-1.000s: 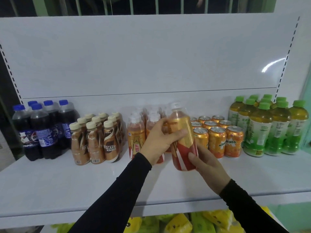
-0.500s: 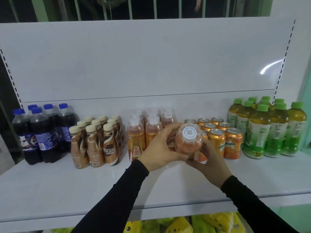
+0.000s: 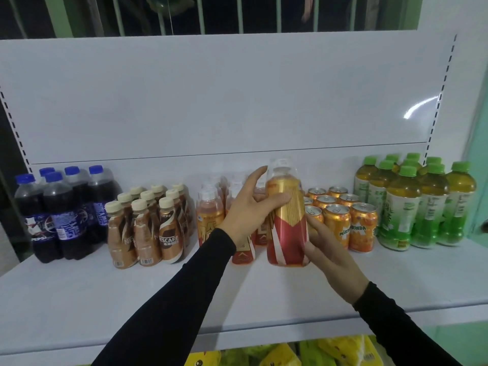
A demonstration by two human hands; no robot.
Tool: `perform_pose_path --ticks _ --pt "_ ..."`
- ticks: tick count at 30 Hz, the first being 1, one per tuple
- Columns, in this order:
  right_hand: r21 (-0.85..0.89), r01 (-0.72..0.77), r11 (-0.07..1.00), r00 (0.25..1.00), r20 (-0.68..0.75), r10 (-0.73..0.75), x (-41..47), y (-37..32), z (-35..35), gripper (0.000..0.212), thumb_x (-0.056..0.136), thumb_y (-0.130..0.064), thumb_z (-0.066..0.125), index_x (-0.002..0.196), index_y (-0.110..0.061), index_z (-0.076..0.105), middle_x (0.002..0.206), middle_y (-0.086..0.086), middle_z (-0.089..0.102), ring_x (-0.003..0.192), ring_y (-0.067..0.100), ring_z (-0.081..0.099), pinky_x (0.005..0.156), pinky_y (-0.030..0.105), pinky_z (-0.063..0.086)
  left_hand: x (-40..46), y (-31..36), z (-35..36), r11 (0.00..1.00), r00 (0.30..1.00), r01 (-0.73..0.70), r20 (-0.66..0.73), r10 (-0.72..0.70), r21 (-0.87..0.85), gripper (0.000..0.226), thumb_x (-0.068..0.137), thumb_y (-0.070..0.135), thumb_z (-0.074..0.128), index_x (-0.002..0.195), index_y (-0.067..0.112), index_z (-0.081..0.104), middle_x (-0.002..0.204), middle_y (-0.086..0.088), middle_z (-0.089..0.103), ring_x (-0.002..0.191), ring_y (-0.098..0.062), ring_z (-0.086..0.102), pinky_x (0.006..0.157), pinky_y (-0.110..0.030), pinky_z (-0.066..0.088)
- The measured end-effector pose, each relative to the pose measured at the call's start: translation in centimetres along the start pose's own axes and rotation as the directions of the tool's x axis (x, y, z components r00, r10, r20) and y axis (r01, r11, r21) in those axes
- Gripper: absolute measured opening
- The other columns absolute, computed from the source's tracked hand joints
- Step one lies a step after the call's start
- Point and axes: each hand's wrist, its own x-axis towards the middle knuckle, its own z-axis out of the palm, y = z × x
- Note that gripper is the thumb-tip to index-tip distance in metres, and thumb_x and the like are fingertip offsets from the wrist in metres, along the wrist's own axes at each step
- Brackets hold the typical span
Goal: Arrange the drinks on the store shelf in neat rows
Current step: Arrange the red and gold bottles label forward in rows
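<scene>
The light is even and cool, bright on the white back panel (image 3: pixel 211 101) and the shelf (image 3: pixel 79 299). A curved streak of glare (image 3: pixel 420 108) sits on the panel at the far right. Soft shadows fall on the shelf below the two forearms. Beyond the top of the panel the background is dark. The wide lens bends straight lines: the slotted uprights (image 3: pixel 438 101) lean inward and the shelf's near edge bows. The picture is a little soft throughout, and the pale-capped bottles (image 3: pixel 211 196) at the far middle look hazy. The yellow packs (image 3: pixel 277 356) below are dimmer.
</scene>
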Motion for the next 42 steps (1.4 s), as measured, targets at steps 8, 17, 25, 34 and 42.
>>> perform_pose_path --ticks 8,17,25,34,42 --pt "-0.263 0.114 0.958 0.992 -0.019 -0.123 0.0 -1.4 0.0 0.102 0.067 -0.035 0.085 0.143 -0.049 0.018 0.128 -0.055 0.034 0.124 -0.018 0.042 0.097 0.012 0.045 2.6 -0.2 1.1 0.934 0.948 0.294 -0.066 -0.313 -0.202 0.062 0.086 0.044 0.075 0.138 0.018 0.053 0.105 -0.008 0.074 0.079 -0.018 0.074 0.060 -0.030 0.057" --pt "-0.353 0.126 0.927 0.984 -0.072 -0.162 0.0 -1.8 -0.3 0.092 0.066 -0.037 0.080 0.136 -0.052 0.023 0.119 -0.062 0.032 0.114 -0.029 0.038 0.084 -0.002 0.040 2.4 0.2 1.6 0.918 0.933 0.355 0.007 -0.359 -0.175 0.037 0.093 0.047 0.064 0.111 0.014 0.067 0.069 -0.001 0.064 0.063 -0.015 0.062 0.051 -0.026 0.053" --pt "-0.156 0.059 0.986 0.998 -0.022 -0.063 -0.2 -1.3 -0.5 0.101 0.069 -0.054 0.081 0.150 -0.039 0.022 0.128 -0.040 0.049 0.121 -0.001 0.056 0.093 0.023 0.053 2.1 -0.1 1.6 0.923 0.951 0.262 -0.088 -0.296 -0.282 0.061 0.088 0.035 0.074 0.140 0.018 0.046 0.116 -0.008 0.068 0.083 -0.019 0.073 0.063 -0.035 0.059" --pt "0.117 -0.057 0.992 0.987 -0.140 0.073 -1.6 -0.3 -1.0 0.069 0.082 -0.022 0.075 0.144 -0.029 0.045 0.133 -0.006 0.062 0.120 0.019 0.061 0.094 0.034 0.054 -0.4 -1.6 1.4 0.921 0.990 0.135 0.010 -0.141 -0.365 0.061 0.087 0.009 0.073 0.141 0.015 0.045 0.102 -0.003 0.074 0.086 -0.019 0.072 0.066 -0.036 0.058" --pt "0.117 -0.093 0.989 0.938 -0.322 0.126 -7.6 -1.5 -1.2 0.076 0.070 -0.025 0.088 0.137 -0.018 0.054 0.136 0.004 0.061 0.119 0.020 0.062 0.093 0.028 0.051 -3.0 -2.1 2.8 0.917 0.970 0.182 0.218 -0.108 -0.356 0.054 0.081 0.006 0.078 0.123 0.019 0.047 0.121 -0.011 0.069 0.102 -0.029 0.071 0.077 -0.050 0.061"
